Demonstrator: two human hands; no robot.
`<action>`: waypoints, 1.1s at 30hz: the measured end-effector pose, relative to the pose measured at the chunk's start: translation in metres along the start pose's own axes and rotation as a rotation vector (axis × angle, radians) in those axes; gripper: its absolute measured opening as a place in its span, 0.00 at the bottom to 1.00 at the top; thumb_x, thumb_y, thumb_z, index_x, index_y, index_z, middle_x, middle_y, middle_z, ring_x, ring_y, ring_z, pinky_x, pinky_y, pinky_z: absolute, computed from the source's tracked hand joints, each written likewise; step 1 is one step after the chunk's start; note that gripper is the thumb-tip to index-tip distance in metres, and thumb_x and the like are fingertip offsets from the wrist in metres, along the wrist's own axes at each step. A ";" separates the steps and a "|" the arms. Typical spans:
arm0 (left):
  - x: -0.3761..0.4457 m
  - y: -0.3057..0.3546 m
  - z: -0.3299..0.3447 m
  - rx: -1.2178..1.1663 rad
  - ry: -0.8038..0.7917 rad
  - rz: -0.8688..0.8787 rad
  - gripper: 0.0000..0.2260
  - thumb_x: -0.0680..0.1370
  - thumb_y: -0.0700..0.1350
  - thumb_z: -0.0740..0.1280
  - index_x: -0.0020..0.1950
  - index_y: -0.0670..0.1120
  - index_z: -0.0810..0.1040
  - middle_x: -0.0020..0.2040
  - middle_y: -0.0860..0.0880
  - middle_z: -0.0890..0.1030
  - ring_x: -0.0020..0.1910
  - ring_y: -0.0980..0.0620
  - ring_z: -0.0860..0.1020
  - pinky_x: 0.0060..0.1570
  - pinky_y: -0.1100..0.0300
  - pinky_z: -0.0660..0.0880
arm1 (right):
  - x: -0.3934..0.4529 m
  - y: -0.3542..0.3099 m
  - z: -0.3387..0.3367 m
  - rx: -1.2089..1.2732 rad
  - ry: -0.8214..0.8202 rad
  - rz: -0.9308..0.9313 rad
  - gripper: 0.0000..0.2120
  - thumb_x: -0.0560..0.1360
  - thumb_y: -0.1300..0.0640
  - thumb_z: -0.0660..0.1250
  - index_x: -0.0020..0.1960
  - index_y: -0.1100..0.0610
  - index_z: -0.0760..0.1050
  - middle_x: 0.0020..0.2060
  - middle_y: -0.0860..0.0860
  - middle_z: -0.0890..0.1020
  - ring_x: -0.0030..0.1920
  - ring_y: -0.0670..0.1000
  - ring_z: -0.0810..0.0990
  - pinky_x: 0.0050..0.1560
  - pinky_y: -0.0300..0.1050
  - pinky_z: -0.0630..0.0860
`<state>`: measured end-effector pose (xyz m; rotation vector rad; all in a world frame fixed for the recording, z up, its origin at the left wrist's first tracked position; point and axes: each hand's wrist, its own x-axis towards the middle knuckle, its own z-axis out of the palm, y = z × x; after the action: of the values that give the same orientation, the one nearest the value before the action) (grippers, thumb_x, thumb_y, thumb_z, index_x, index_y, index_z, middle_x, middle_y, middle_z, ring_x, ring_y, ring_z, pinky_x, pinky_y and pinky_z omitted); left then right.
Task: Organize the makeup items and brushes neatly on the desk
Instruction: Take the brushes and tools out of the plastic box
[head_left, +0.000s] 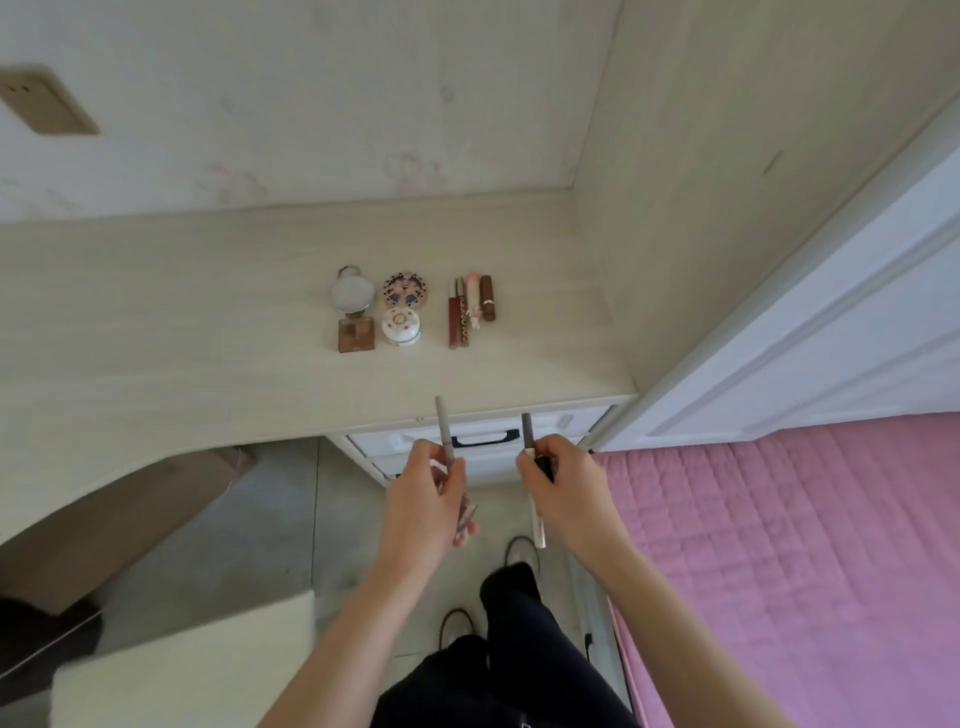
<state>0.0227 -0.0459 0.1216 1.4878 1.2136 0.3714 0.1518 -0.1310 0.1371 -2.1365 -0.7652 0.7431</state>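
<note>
Two slim items are off the worktop (156, 291). Your left hand (423, 499) pinches a pale grey stick (445, 426), likely a pencil or brush handle, tip pointing up; something else may sit lower in that grip, too blurred to tell. Your right hand (563, 488) is curled round a darker stick (528, 434) with a silvery end poking out below the palm. Both hang in front of the drawer unit (483, 441), short of the worktop edge.

Done, by the look of it: the round mirror (352, 292), the patterned compact (404, 291), the white jar (400, 326) and the brown bottle (356, 334) sit in a tight two-by-two block. Just to the right, four lip tubes (471, 307) lie parallel, touching.

Left: place your two sticks, probably parallel beside the tubes. Looks close to finished. The bed (779, 545) is on your right.
</note>
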 end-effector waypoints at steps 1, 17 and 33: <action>0.011 0.004 0.003 -0.004 0.001 -0.011 0.05 0.80 0.45 0.63 0.46 0.47 0.69 0.33 0.37 0.77 0.23 0.40 0.79 0.21 0.52 0.74 | 0.012 -0.001 -0.001 0.006 0.001 0.002 0.11 0.77 0.56 0.63 0.37 0.57 0.70 0.26 0.46 0.69 0.26 0.43 0.65 0.29 0.33 0.64; 0.190 0.067 0.086 0.342 0.006 -0.092 0.06 0.78 0.52 0.63 0.46 0.50 0.72 0.36 0.52 0.81 0.35 0.54 0.81 0.39 0.53 0.80 | 0.215 0.012 -0.028 -0.181 -0.104 0.099 0.08 0.78 0.52 0.63 0.44 0.55 0.74 0.31 0.46 0.75 0.31 0.44 0.72 0.27 0.30 0.64; 0.301 0.086 0.130 0.689 -0.166 -0.212 0.10 0.80 0.52 0.58 0.52 0.47 0.73 0.39 0.49 0.78 0.43 0.46 0.80 0.50 0.51 0.77 | 0.325 0.033 -0.017 -0.199 -0.041 0.267 0.10 0.77 0.52 0.66 0.49 0.60 0.76 0.39 0.50 0.77 0.40 0.49 0.75 0.38 0.39 0.64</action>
<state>0.2902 0.1451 0.0404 1.8915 1.4206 -0.3478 0.3860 0.0730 0.0354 -2.4421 -0.6021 0.8817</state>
